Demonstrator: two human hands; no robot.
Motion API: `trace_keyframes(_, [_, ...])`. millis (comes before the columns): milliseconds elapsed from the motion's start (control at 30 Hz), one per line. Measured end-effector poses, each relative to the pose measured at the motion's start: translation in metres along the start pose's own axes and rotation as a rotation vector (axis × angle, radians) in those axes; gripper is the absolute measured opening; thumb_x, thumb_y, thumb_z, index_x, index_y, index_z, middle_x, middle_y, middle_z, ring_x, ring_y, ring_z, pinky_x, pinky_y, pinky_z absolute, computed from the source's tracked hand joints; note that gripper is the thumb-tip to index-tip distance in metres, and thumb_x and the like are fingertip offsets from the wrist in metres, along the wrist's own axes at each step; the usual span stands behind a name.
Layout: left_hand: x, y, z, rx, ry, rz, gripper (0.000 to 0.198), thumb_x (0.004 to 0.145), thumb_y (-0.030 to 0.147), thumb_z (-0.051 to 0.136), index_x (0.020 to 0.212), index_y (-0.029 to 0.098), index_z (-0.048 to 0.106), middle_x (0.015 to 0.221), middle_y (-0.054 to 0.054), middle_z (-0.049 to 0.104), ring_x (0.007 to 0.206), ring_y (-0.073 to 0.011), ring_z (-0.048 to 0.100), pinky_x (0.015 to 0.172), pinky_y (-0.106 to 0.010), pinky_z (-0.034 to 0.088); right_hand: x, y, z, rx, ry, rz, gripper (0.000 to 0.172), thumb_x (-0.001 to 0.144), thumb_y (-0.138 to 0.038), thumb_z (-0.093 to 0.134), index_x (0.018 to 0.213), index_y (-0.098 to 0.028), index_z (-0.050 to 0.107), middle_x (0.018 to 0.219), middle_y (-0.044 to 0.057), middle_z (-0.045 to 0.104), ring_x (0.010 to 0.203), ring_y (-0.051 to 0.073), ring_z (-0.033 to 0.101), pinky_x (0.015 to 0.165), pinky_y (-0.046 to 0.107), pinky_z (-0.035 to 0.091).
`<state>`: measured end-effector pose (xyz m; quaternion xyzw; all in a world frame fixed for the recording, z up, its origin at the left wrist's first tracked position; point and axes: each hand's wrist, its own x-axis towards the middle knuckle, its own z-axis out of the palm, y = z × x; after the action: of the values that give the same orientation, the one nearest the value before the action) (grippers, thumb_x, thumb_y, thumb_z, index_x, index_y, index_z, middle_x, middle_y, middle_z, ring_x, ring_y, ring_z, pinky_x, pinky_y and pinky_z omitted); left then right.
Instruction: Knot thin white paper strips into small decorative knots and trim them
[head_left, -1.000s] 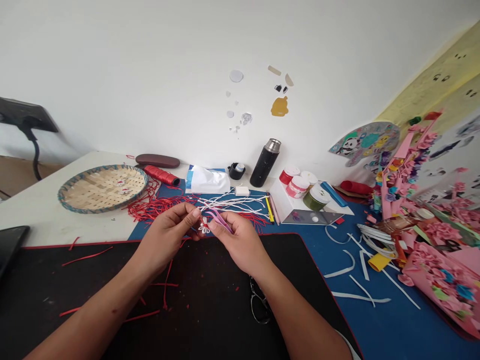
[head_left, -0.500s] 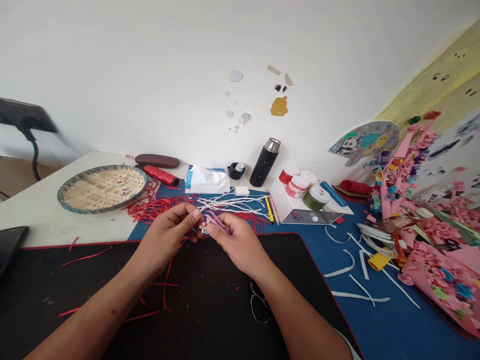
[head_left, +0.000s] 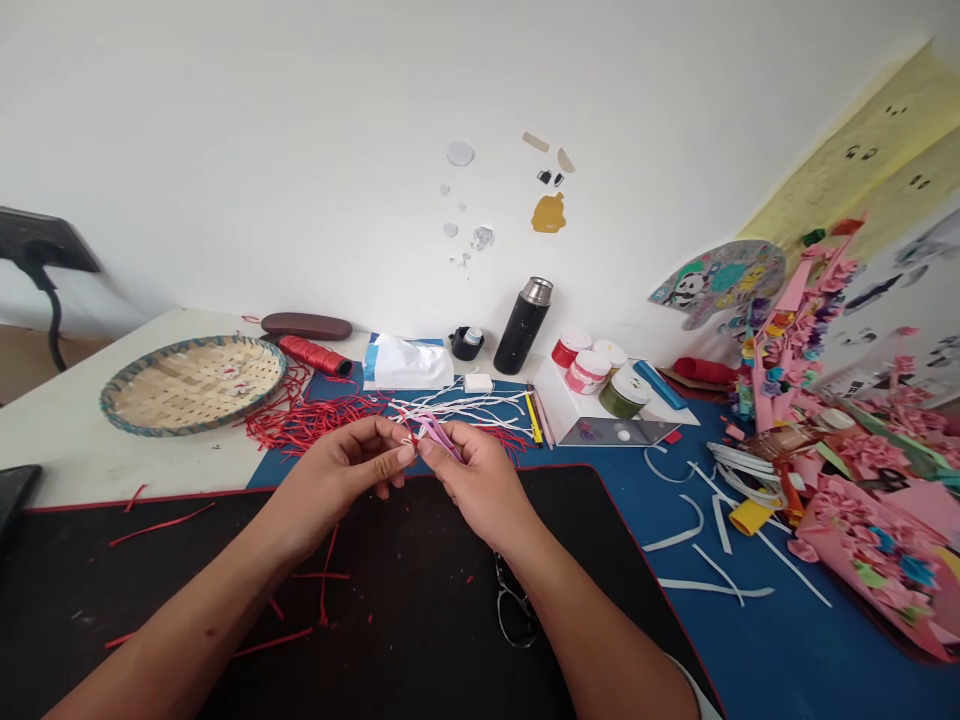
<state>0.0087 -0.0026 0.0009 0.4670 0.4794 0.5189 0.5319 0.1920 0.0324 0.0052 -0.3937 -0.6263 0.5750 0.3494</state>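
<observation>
Looking down through the head view: both bare hands meet above the rear part of the black mat [head_left: 420,600], fingertips nearly touching.

Left hand [head_left: 360,460]: thumb and forefinger closed in a narrow pinch on a small red-and-white cord piece [head_left: 412,438], other fingers curled beneath. Right hand [head_left: 476,475]: thumb and fingers closed around purple tweezers [head_left: 439,436], tips pointing toward the left hand and lying at the cord piece. Whether the tips grip it cannot be told; fingers cover part of the piece. Cord piece location: between the two hands, raised in front of the loose cords.

Mat surface: red cord scraps [head_left: 323,590] to the left of centre; metal handle loop [head_left: 501,612] beside the right forearm, remainder partly hidden.

Behind the hands: heap of red cords [head_left: 300,420], with white cords [head_left: 487,403] to its right. Red spool [head_left: 315,356] lies on its side near the heap. Woven basket [head_left: 172,390] at far left, small red-and-white pieces inside.

Toward the wall: white packet [head_left: 409,365], then black flask [head_left: 521,330], upright. Lidded jars [head_left: 587,372] stand on a white box [head_left: 551,405]; yellow pen [head_left: 533,418] just beside the box. White strips [head_left: 716,588] are scattered on the blue surface at right.
</observation>
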Motion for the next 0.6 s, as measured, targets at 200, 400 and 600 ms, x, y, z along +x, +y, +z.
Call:
trace_keyframes(200, [0.0002,-0.0007,0.0004,0.031,0.051,0.01,0.032,0.075,0.052,0.09,0.081,0.023,0.078,0.068,-0.001,0.07,0.063,-0.0182,0.061,0.056,-0.027,0.049,0.0008,0.0028,0.0001,-0.061,-0.01,-0.062,0.028,0.099,-0.047,0.065,0.092,-0.02,0.07,0.072,-0.004,0.049,0.064,0.014,0.039,0.06,0.028,0.033])
trace_keyframes(400, [0.0004,-0.0053,-0.0039,-0.016,0.117,0.038,0.029,0.08,0.049,0.088,0.082,0.022,0.078,0.073,-0.001,0.07,0.062,-0.016,0.06,0.057,-0.025,0.049,0.0019,0.0053,0.0001,-0.176,-0.002,-0.093,0.029,0.102,-0.046,0.062,0.1,-0.019,0.074,0.081,-0.001,0.059,0.072,0.016,0.047,0.069,0.03,0.039])
trace_keyframes(600, [0.0018,-0.0049,-0.0022,-0.057,0.11,0.016,0.029,0.076,0.048,0.091,0.085,0.022,0.081,0.071,0.0,0.071,0.06,-0.0157,0.059,0.054,-0.025,0.048,0.0006,0.0034,-0.0001,-0.21,-0.012,-0.058,0.031,0.101,-0.048,0.061,0.087,-0.02,0.066,0.073,-0.003,0.05,0.066,0.015,0.041,0.061,0.029,0.033])
